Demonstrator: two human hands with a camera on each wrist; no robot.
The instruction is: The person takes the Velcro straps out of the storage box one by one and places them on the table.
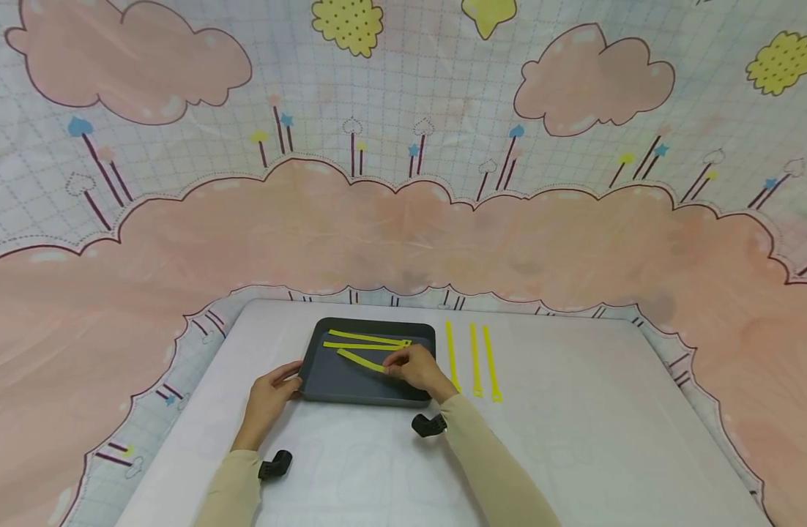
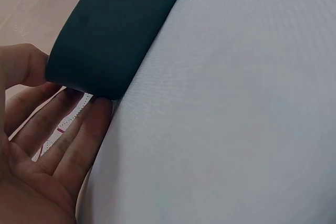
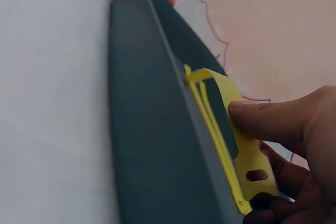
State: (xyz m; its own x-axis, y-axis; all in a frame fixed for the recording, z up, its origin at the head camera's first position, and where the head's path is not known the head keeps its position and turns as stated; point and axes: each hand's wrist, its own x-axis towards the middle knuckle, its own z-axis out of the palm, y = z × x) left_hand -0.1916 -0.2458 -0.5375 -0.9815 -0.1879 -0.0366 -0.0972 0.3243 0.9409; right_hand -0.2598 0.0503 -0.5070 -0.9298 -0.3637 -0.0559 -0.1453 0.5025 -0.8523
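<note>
A dark grey rectangular tray (image 1: 340,386) lies on the white table. My left hand (image 1: 269,401) is at its left end; in the left wrist view the fingers (image 2: 94,124) are fairly straight, with their tips against the tray's end wall. Over the tray, my right hand (image 1: 418,367) pinches a flat yellow strip (image 3: 233,108) near its slotted end between thumb and fingers. The far end of this strip points left over the tray floor. Two more yellow strips (image 1: 360,346) lie inside the tray behind it, their right ends close together.
Right of the tray, three yellow strips (image 1: 476,360) lie lengthwise side by side on the white tabletop (image 1: 575,424). Small black devices (image 1: 276,465) are worn at both wrists. A patterned pink and white cloth (image 1: 403,234) hangs behind and around the table.
</note>
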